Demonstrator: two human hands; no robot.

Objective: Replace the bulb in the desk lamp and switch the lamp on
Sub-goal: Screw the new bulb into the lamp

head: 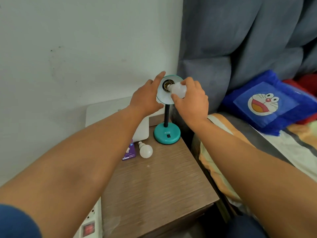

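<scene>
R hand (192, 98) grips frosted white bulb (178, 90) at socket, seemingly unthreaded; L hand (145, 98) spread wide on shade (163, 98).

Both my arms are bare from the wrist back past the elbow. My left hand (145, 98) and my right hand (192, 98) wear no rings, watch or gloves. Far back up my left arm, the edge of a dark blue short sleeve (16, 222) shows, plain cloth with no print that I can make out.
</scene>
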